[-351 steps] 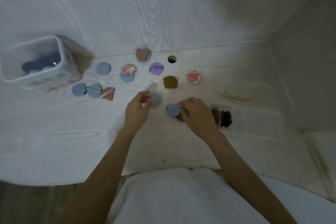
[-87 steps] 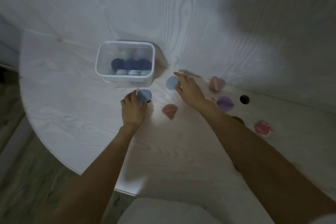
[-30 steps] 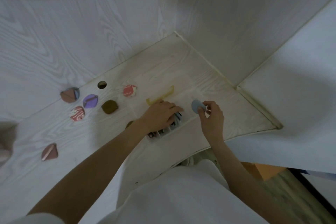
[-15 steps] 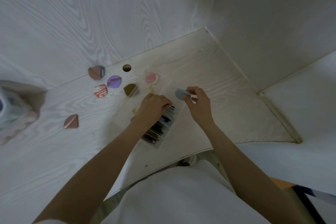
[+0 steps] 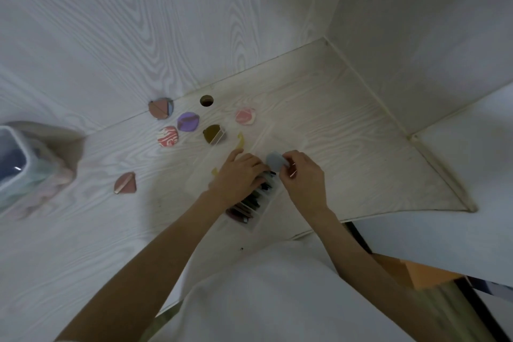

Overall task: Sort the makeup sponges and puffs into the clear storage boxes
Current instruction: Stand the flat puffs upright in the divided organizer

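Pinching a grey-blue puff (image 5: 274, 160) in the right hand (image 5: 302, 175), fingertips curled round its near edge, holding it just above the far end of a flat clear box (image 5: 256, 200). Pressing down with the left hand (image 5: 238, 175) on the row of dark puffs standing on edge inside that box — fingers bent over them, gripping or merely pressing, cannot tell. Resting on the pale wood-grain counter (image 5: 83, 230), the box lying just in front of the person's white shirt (image 5: 277, 300).

Lying loose on the counter beyond the hands: an olive-brown sponge (image 5: 213, 134) nearest, a pink round puff (image 5: 245, 116) to its right, a purple sponge (image 5: 188, 121) and a red-and-white marbled puff (image 5: 168, 136) to its left, and a brown-and-blue sponge (image 5: 160, 108) leaning against the back wall. Sitting well apart to the left, a dusty pink wedge sponge (image 5: 125, 183). Showing beside the olive-brown one, a yellow strip (image 5: 241, 140), curved, touching nothing else.

Standing at the far left edge — partly cut off — a deeper clear storage box (image 5: 16, 172) with dark blue pieces inside. Opening through the counter near the wall, a round hole (image 5: 206, 100).
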Tool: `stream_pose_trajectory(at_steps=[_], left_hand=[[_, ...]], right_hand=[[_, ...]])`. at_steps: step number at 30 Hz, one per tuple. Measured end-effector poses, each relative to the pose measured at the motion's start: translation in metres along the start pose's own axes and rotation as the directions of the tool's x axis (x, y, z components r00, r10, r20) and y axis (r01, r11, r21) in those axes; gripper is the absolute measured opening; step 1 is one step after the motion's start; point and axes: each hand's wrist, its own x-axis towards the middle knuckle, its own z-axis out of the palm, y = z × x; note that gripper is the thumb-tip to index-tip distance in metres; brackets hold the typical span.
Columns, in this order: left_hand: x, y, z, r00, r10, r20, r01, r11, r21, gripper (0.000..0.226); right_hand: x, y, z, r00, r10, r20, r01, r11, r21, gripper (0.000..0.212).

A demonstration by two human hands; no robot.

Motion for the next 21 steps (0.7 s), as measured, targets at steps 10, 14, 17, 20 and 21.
stream_pose_trajectory(at_steps=[10, 14, 17, 20, 21], left_hand=[[-0.03, -0.012, -0.002, 0.981, -0.134, -0.141, 0.134, 0.991, -0.006, 0.03], [-0.041, -0.016, 0.003, 0.956, -0.175, -0.235, 0.175, 0.984, -0.023, 0.023], [-0.048, -0.021, 0.004, 0.923, -0.218, -0.318, 0.213, 0.976, -0.05, 0.018], [-0.051, -0.021, 0.003, 0.917, -0.234, -0.324, 0.237, 0.971, -0.031, 0.018], [-0.052, -0.021, 0.002, 0.918, -0.239, -0.317, 0.241, 0.97, -0.033, 0.019]], right_hand=[[0.009, -0.021, 0.023, 0.96, -0.265, 0.089, 0.279, 0.896, -0.345, 0.018], [0.02, -0.025, 0.036, 0.922, -0.338, 0.188, 0.381, 0.876, -0.297, 0.008], [0.027, -0.031, 0.041, 0.886, -0.389, 0.252, 0.456, 0.831, -0.318, 0.018], [0.034, -0.043, 0.05, 0.866, -0.392, 0.31, 0.49, 0.791, -0.367, 0.028], [0.037, -0.046, 0.052, 0.856, -0.397, 0.331, 0.504, 0.785, -0.36, 0.027]])
